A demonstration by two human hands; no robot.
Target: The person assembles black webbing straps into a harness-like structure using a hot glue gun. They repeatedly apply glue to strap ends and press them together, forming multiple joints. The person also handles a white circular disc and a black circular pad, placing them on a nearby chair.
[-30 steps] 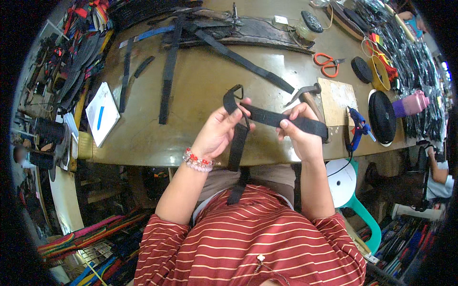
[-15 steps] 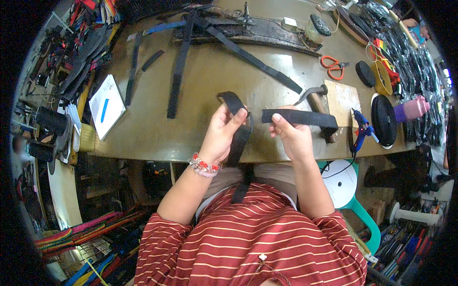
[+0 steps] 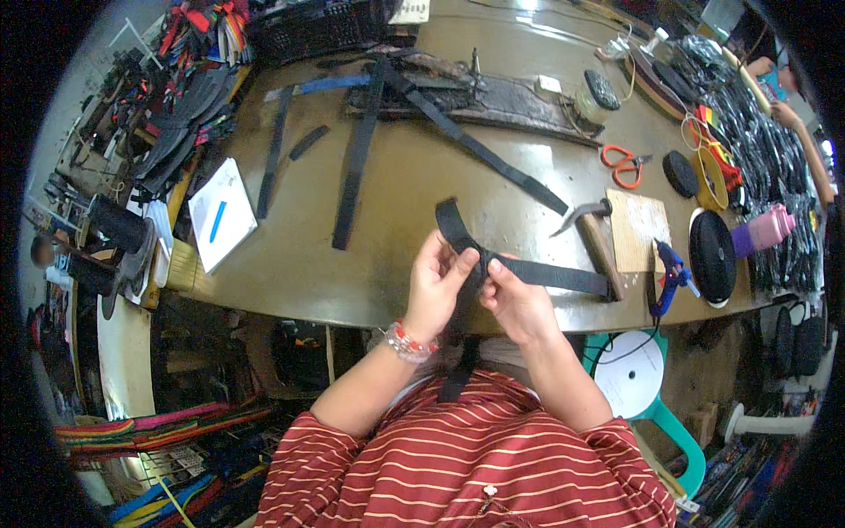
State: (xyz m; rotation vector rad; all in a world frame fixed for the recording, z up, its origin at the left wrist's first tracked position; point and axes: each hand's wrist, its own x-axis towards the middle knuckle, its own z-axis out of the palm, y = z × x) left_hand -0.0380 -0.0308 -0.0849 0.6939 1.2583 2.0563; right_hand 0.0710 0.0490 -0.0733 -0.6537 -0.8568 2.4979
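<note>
While both hands meet over the near edge of the surface (image 3: 299,273), a black webbing strap (image 3: 457,229) is gripped between them, near the middle of the scene. The left hand (image 3: 437,286) pinches it between thumb and fingers, with a short end standing up toward the far side. Just beside it, the right hand (image 3: 522,308) pinches the webbing too, its thumb near the other thumb; from there a band (image 3: 563,277) runs right to the hammer (image 3: 602,255), though whether they touch I cannot tell. Another black length hangs below the hands toward the striped red shirt (image 3: 458,458); how these parts join is hidden by the fingers. Beaded bracelets (image 3: 410,341) circle the left wrist.

Right of the hammer's wooden handle lies a pale board (image 3: 640,231), then a blue glue gun (image 3: 672,275) and a large black roll (image 3: 713,257), with a pink and purple bottle (image 3: 766,231) farther right. Beyond the board lie orange-handled scissors (image 3: 623,167), near a smaller black roll (image 3: 680,173).

On the far side, a long black strap (image 3: 356,176) and a slanting black strap (image 3: 480,146) extend nearward from a dark, worn plank (image 3: 528,110). At the left, a blue pen (image 3: 216,222) rests on a white notepad (image 3: 227,242).
</note>
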